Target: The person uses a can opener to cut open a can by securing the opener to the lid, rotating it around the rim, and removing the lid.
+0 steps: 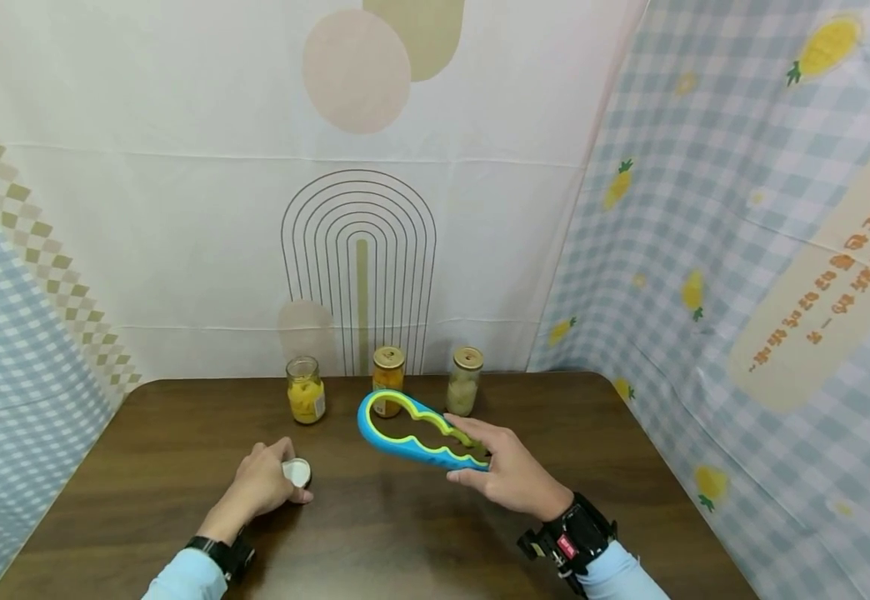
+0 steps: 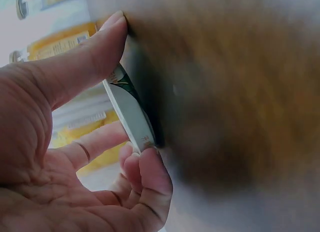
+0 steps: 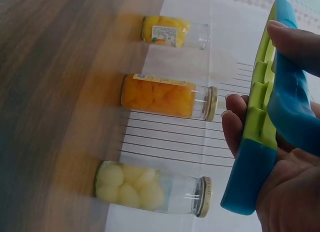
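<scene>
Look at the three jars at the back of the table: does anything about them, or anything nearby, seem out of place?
Yes. The left jar has no lid, while the middle jar and the right jar keep gold ones. A white lid lies apart on the table under the left hand. Nothing is spilled or tipped.

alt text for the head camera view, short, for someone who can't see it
A person's right hand holds a blue and green jar opener above a dark wooden table, while the left hand grips a white lid. Three jars of preserved fruit stand at the back.
</scene>
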A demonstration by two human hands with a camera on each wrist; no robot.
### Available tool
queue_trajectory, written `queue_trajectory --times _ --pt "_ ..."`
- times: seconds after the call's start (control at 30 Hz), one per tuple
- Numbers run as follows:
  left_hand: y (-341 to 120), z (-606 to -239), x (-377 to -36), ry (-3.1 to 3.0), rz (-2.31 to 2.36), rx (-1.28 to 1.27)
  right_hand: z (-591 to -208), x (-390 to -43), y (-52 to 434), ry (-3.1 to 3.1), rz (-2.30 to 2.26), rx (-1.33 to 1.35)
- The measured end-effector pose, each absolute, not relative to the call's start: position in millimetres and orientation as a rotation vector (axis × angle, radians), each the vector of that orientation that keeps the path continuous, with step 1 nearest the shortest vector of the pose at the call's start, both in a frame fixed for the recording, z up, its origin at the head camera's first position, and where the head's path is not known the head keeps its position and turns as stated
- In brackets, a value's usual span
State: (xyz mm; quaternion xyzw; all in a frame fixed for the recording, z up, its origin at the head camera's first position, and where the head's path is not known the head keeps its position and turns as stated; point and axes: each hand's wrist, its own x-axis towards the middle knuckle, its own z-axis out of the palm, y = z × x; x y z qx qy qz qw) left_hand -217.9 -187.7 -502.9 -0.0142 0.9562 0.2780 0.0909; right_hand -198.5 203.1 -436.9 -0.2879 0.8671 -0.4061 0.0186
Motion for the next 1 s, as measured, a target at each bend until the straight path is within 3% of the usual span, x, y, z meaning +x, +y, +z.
queue_trajectory --times 1.0 --pt "-195.6 -511.5 -225.2 2.84 0.907 -0.038 -443.8 -203.7 206.0 2.682 -1.241 -0.882"
